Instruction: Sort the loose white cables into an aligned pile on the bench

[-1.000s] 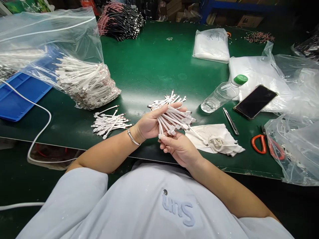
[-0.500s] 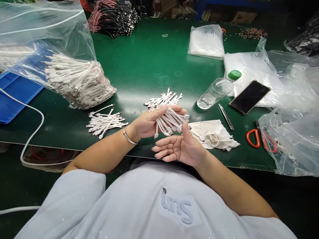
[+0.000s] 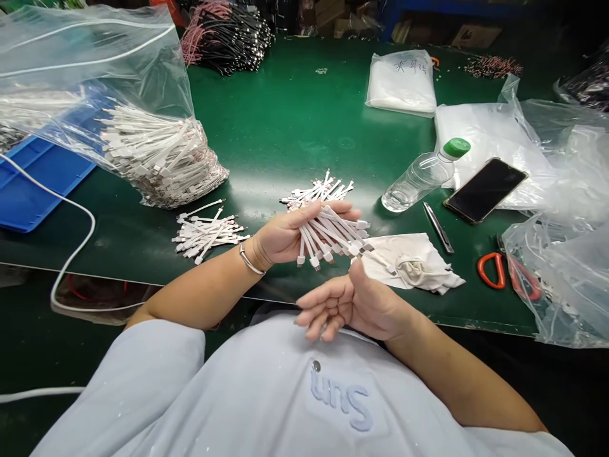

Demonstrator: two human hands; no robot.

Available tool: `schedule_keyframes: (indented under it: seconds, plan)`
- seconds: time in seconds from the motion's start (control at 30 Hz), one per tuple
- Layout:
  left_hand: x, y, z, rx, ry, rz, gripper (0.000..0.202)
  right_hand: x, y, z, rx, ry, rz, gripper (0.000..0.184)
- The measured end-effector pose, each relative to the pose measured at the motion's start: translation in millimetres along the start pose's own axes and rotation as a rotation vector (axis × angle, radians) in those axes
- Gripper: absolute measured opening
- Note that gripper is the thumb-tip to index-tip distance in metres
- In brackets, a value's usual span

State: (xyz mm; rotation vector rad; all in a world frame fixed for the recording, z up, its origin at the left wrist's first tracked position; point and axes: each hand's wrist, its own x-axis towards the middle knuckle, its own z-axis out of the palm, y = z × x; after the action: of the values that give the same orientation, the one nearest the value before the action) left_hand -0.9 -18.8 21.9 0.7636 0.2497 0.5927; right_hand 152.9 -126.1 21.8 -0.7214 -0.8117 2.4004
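My right hand (image 3: 349, 304) has come away from the bunch of short white cables (image 3: 333, 233) and sits half open, empty, just below it; my left hand (image 3: 290, 233) alone grips the bunch now, a loose cable pile (image 3: 207, 236) just beyond it on the left

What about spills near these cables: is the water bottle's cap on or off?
On: the green cap closes the plastic water bottle.

Pale blue shirt (image 3: 143, 393) with lettering, silver wrist bangle (image 3: 251, 260).
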Motion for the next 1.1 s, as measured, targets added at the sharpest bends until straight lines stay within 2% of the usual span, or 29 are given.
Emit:
schedule_keyframes:
  seconds: [0.07,0.2,0.27,0.33,0.43,0.5,0.63,0.77,0.97,1.03,1.1]
  plan:
    - [-2,-1,3.4,0.196,-0.038,0.017,0.036,3,-7,-2,0.044,0.010,-0.004,0.092]
    - [-9,-1,11.5,0.777,-0.188,-0.037,0.037,18,-17,-13,0.069,0.112,-0.004,0.107]
    - [-11,-2,12.9,0.988,-0.249,0.016,0.034,26,-18,-19,0.089,0.165,-0.053,0.103]
    - [-12,-5,12.0,1.094,-0.248,0.109,0.045,31,-18,-24,0.086,0.207,-0.125,0.088]
    - [-12,-11,9.0,1.087,-0.169,0.190,0.087,33,-18,-28,0.012,0.191,-0.157,0.062]
    - [-12,-14,7.0,1.033,-0.134,0.203,0.102,31,-20,-30,-0.026,0.152,-0.138,0.049]
    - [-11,-18,3.8,1.012,-0.133,0.236,0.107,29,-24,-33,-0.054,0.106,-0.101,0.031]
    - [-10,-16,2.4,1.140,-0.148,0.291,0.108,28,-26,-34,-0.040,0.119,-0.093,0.032]
    - [-9,-12,-1.4,1.234,-0.108,0.325,0.110,28,-22,-35,0.029,0.190,-0.125,0.030]
    - [-9,-9,-1.9,1.210,-0.075,0.339,0.111,28,-20,-37,0.034,0.213,-0.130,0.031]
    - [-9,-5,-1.5,1.136,0.009,0.354,0.113,27,-19,-38,0.010,0.220,-0.121,0.031]
